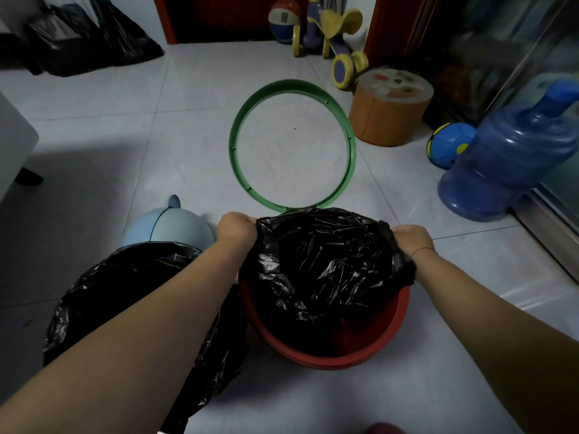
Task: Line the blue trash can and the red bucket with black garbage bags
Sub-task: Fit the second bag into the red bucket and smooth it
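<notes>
At far left a heap (91, 36) of black plastic, probably spare bags, lay on the floor well away from the work. Nearer, the can (166, 225) showed only a pale blue top beyond the liner (125, 296) draped over it, so that half of the job looked done; the left forearm hid part of it. The left hand (236, 231) had its fingers curled tight round the bag (322, 264) at its left edge, lifting the mouth above the bucket (380, 338). The bucket stood on the tiles just right of the can, with the bag's body sagging inside it and the near red rim bare. The bag was likely held high and wide so the opening could be stretched over that rim. Beyond it the green ring (293, 145) lay flat, seemingly set aside as a clamp. The right hand (413, 239) pinched the opposite edge, its fingers bunched in the film. A blue jug (501, 158) stood at the right. No writing could be read; a ball's label was too small to make out.
</notes>
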